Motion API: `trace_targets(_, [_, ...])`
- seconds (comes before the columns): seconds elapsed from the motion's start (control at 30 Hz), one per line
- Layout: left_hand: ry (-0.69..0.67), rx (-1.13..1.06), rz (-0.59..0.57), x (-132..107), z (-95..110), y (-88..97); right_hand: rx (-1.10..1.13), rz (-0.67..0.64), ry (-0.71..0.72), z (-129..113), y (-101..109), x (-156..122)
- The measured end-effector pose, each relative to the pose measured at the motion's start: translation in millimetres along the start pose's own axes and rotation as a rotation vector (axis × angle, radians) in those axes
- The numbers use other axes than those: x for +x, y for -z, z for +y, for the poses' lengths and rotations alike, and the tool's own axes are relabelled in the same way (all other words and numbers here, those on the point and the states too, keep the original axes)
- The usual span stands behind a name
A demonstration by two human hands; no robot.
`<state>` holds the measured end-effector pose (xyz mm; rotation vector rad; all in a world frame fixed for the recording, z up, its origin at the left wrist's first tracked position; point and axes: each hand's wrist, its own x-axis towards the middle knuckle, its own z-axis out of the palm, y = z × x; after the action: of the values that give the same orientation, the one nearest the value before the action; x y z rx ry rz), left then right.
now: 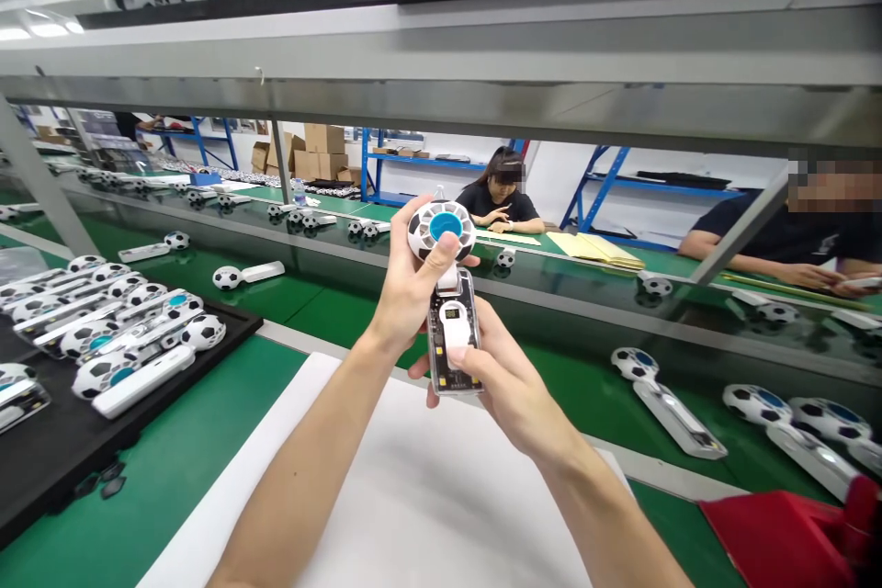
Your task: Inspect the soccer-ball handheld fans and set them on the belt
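Held up in front of me is a soccer-ball handheld fan, its round head on top with a blue centre. The handle is clear-cased, with a white button panel, a small lit display and a dark circuit board with yellow parts inside. My left hand grips the ball-shaped head, thumb across its front near the neck. My right hand wraps the handle from the right, its thumb on the white panel. Below the fan a white sheet covers the bench.
A black tray at left carries several similar fans. More fans lie on the green conveyor ahead. Overhead runs a grey shelf. Two people sit across the line. Something red lies at lower right.
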<state>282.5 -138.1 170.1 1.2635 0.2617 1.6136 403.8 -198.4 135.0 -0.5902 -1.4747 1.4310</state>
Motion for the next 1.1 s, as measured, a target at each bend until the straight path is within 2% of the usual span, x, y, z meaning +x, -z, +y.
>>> trace_targets(0.1, [0.017, -0.011, 0.022, 0.5, 0.7, -0.6, -0.006, -0.037, 0.01, -2.6, 0.2, -1.6])
trace_targets(0.27, [0.069, -0.036, 0.053, -0.1, -2.4, -2.6, -0.02, 0.019, 0.018, -2.4, 3.5, -0.1])
trace_targets(0.43, [0.01, -0.028, 0.046, -1.6, -4.2, -4.3, -0.035, 0.055, 0.048, 3.0, 5.0, 1.5])
trace_targets(0.63, [-0.07, 0.009, 0.056, -4.2, 3.5, -4.8, 0.047, 0.05, 0.044, 8.4, 3.2, 3.7])
trace_targets(0.7, [-0.109, 0.056, 0.073, -6.3, 6.4, -6.3, 0.098, 0.005, 0.033, 9.2, 6.3, 5.7])
trace_targets(0.83, [-0.222, 0.18, 0.057, -12.6, 8.5, -12.7, 0.217, -0.198, 0.006, 13.4, 19.2, 10.9])
trace_targets(0.9, [-0.264, 0.245, 0.048, -16.8, 7.8, -17.1, 0.24, -0.257, 0.006, 17.6, 26.8, 13.0])
trace_targets(1.1, [-0.292, 0.299, 0.05, -25.7, 5.9, -26.7, 0.251, -0.279, -0.038, 24.5, 39.0, 13.7])
